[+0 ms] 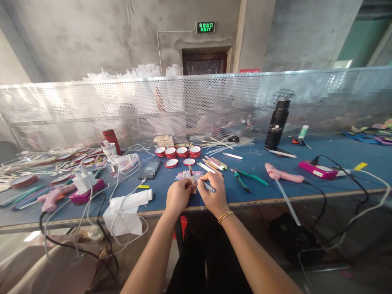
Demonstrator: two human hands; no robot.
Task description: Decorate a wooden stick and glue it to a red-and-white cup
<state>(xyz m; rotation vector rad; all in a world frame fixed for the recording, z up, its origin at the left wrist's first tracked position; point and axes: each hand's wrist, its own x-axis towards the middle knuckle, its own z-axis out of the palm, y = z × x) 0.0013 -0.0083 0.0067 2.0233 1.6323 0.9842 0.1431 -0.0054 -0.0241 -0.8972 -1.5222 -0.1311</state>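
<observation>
My left hand (178,194) is closed on a thin wooden stick (192,175) that carries a colourful sequin ornament (186,175) lying on the blue table (260,179). My right hand (212,195), with a gold bracelet at the wrist, pinches a small grey pen-like tool (209,187) right beside the stick. Both hands work close together at the table's front edge.
Red tape rolls (177,153) and coloured sticks (214,163) lie behind the hands. Green-handled pliers (245,177), a pink glue gun (283,174), a black bottle (277,122) and a pink box (317,169) sit right. Another glue gun (53,198), charger and cables lie left. A perforated metal screen stands behind.
</observation>
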